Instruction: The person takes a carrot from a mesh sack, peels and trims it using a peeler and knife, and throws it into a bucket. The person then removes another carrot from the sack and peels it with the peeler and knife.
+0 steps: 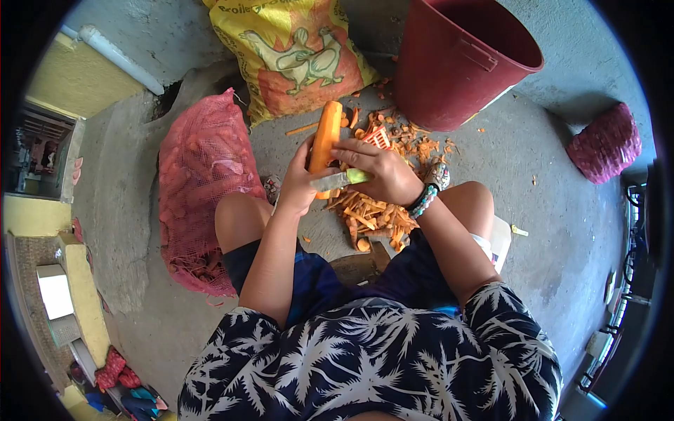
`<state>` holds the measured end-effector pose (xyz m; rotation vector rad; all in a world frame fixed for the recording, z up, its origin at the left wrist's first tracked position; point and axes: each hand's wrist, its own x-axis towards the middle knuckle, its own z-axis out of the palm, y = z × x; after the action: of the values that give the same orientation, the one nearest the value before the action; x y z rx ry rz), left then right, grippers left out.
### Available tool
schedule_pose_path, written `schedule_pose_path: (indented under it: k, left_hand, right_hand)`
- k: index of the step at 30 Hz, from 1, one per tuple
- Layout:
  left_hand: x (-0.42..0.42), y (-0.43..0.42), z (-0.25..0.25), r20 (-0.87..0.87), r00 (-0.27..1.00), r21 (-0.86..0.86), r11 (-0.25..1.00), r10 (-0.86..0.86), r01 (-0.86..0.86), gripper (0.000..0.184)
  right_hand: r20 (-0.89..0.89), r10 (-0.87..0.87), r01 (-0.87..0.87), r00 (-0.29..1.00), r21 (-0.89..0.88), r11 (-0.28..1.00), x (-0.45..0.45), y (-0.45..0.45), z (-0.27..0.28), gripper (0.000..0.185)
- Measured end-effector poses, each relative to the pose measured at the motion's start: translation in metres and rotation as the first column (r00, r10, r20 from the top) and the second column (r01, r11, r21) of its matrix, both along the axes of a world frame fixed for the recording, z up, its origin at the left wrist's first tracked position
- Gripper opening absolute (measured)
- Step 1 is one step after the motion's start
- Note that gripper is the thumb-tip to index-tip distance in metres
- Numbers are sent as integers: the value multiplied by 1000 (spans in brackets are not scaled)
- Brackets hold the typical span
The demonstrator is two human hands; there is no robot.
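Observation:
A large peeled carrot [326, 140] is held upright in my left hand [299, 181], whose fingers wrap round its side. My right hand [385, 172] grips a knife [357, 176] by its light green handle. The blade points left across the lower part of the carrot, close to my left wrist. Fingers of my right hand reach towards the carrot's side; whether they touch it I cannot tell. Below and behind the hands lies a heap of carrot peelings and cut pieces [375, 217] on the floor. Part of an orange slatted plastic piece [380, 137] shows behind my right hand.
A red mesh sack [207, 168] full of carrots stands at my left. Ahead are a yellow feed sack [291, 59] with printed chickens and a tall dark red bucket [446, 77]. A purple mesh sack [607, 144] lies far right. Scraps litter the concrete floor [554, 231].

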<state>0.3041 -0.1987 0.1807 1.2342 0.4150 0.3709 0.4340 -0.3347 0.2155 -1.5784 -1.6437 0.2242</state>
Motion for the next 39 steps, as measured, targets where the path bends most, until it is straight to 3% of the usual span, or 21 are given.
schedule_pose_path:
  k: [17,19,20,21,23,25,27,31,39]
  left_hand:
    - [-6,3,10,-9,997,75,995,-71,71,85]
    - [-7,9,0,86,991,-70,991,-105,111,74]
    - [-5,7,-1,106,993,-200,977,-55,76,57]
    - [-5,8,-1,105,993,-198,977,-57,77,57]
    - [-4,9,-4,-57,997,-489,869,55,-76,43]
    - [0,11,-13,-90,994,-512,854,54,-93,34]
    - [5,7,-13,-242,967,-480,856,80,-191,33]
    - [7,4,-22,-169,985,-545,831,20,-111,34]
    - [3,12,-30,-209,975,-512,858,-79,-40,36]
  right_hand:
    - [183,3,-3,983,1,1000,-1,-4,2,60]
    - [142,-77,76,987,15,997,-1,-5,5,60]
    - [141,-78,77,987,17,997,1,-5,6,60]
    - [125,-78,78,989,4,997,3,-6,7,60]
    - [106,-80,81,991,-8,997,3,-7,6,60]
    - [47,-16,18,999,-41,999,-2,-7,1,57]
    - [60,-6,10,998,-74,997,-5,-7,2,56]
    - [38,28,-25,999,-94,995,-2,-3,-1,55]
    - [30,70,-68,997,-68,995,2,1,-9,52]
